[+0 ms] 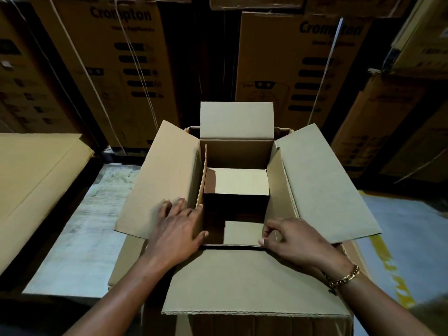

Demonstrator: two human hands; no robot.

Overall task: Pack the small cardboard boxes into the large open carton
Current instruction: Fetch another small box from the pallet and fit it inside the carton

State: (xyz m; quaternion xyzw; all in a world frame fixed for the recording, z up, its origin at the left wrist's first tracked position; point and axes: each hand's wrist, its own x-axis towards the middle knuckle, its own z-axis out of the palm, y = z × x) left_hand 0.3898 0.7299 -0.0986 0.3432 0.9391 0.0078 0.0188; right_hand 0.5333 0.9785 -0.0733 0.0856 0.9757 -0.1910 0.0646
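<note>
carton [315, 180] flaps open | left hand [179, 229] flat, fingers spread | right hand [291, 241] pinching rim

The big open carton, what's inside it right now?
Inside the large open carton, one small cardboard box sits against the far wall, and a second small box lies lower, near the right hand. The gap between them is too dark to read.

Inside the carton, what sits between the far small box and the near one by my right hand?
Head view: only a dark, shadowed gap between the far small box and the near small box; nothing visible in it.
</note>
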